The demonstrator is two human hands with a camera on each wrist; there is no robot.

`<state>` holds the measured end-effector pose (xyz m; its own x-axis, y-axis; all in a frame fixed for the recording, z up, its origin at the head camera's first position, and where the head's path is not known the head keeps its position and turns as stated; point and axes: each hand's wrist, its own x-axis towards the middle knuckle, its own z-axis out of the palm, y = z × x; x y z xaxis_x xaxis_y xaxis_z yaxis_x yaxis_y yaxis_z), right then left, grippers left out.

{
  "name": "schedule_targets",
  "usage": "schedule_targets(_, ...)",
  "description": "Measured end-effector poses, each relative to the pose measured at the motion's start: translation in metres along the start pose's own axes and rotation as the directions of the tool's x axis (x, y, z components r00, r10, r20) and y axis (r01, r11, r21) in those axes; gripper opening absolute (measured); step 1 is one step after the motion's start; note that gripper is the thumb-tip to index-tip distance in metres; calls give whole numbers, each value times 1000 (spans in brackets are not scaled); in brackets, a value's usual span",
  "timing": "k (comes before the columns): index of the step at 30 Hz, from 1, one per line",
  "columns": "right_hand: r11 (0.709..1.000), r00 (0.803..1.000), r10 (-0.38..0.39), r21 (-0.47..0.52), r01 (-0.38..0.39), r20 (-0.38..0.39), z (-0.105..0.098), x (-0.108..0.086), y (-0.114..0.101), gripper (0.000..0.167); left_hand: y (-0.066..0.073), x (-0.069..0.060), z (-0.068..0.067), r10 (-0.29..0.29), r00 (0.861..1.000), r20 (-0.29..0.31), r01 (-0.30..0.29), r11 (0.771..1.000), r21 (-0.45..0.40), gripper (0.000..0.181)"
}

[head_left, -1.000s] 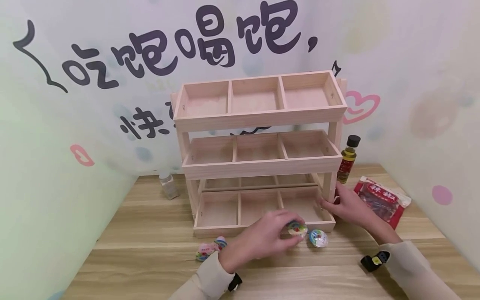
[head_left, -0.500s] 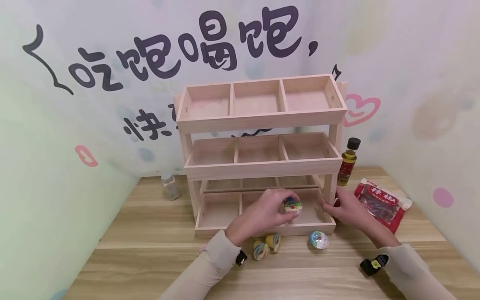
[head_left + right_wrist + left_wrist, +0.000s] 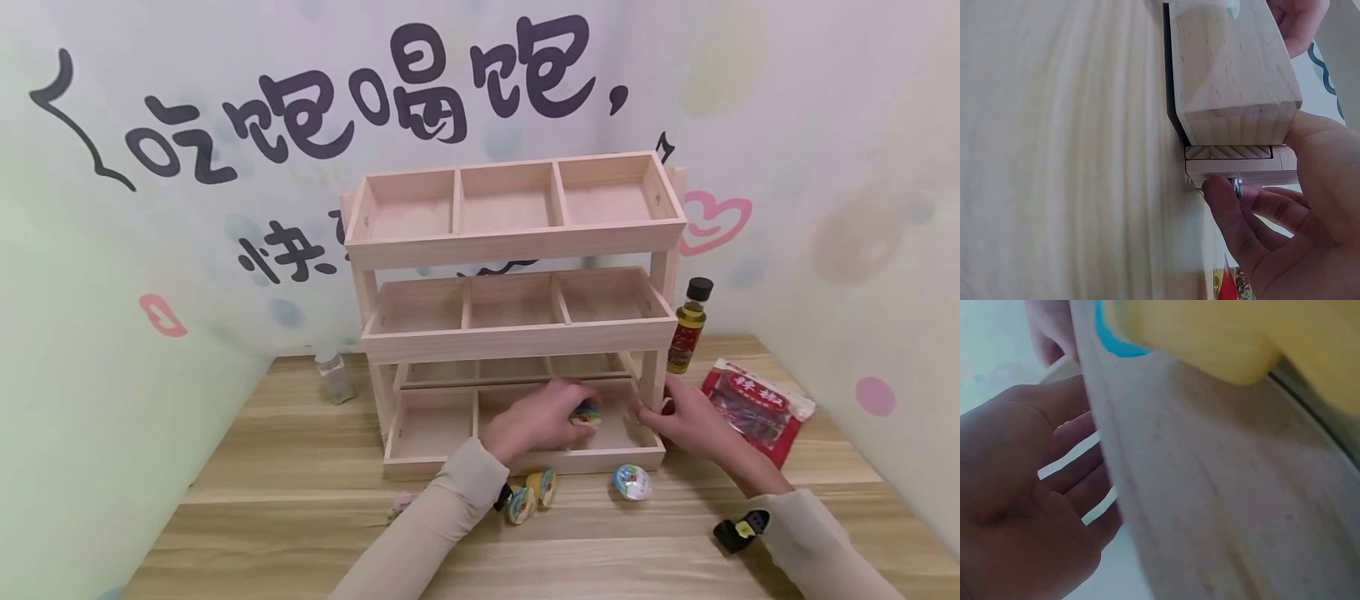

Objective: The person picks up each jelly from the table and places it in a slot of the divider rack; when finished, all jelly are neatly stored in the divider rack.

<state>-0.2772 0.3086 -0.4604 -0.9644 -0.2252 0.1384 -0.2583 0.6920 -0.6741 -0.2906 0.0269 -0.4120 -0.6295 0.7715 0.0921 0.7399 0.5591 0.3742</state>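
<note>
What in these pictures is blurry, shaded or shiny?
Head view: even, bright light, with the left hand and its cup slightly smeared. Left wrist view: dimmer, the yellow cups out of focus, a soft shadow on the wood beside them. Right wrist view: the tray fairly crisp at its near edges, the table soft, a small metal piece glinting.
</note>
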Motion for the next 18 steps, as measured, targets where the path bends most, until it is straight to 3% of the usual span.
schedule_targets(5, 1000, 1000, -2, -3, 2, -1, 0, 1, -1, 71, -5, 1, 1, 2, 1000, 2, -2, 999, 46, 15)
schedule_targets(11, 1000, 1000, 6, -13, -6, 0, -1, 1, -2, 72, -6, -1, -1, -3, 1000, 19, 2, 996, 90, 24)
schedule_targets(18, 1000, 1000, 4, -10, -4, -4, 1, 1, 0, 71, -4, -2, -2, -34, 998, 48, 30, 997, 75, 24)
